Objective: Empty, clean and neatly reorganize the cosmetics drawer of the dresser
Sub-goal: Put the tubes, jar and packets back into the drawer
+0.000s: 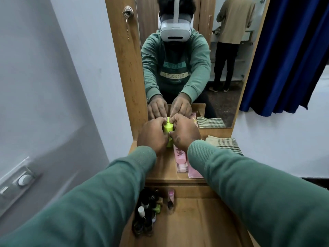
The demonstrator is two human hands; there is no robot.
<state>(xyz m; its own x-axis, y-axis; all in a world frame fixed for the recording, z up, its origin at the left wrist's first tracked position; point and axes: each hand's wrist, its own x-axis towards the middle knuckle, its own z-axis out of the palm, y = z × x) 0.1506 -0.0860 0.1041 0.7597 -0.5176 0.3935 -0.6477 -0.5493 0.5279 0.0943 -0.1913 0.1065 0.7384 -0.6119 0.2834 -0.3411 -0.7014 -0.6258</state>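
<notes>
- Two hands, left hand (152,137) and right hand (186,134), curl round the lime-green bottle (168,128) standing on the desk (161,168) by the mirror (229,104).
- Pink bottle (180,155) lies at its 5 o'clock, folded cloth (224,142) at 3 o'clock; sorting seems midway.
- Small bottles (147,211) cluster at 6 o'clock; whether in the drawer is unclear, sleeves (249,184) hide much.

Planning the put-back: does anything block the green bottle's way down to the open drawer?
Nothing visible. The left hand and right hand grip the green bottle; the drawer shows bare wood at right, small bottles clustered at left.
</notes>
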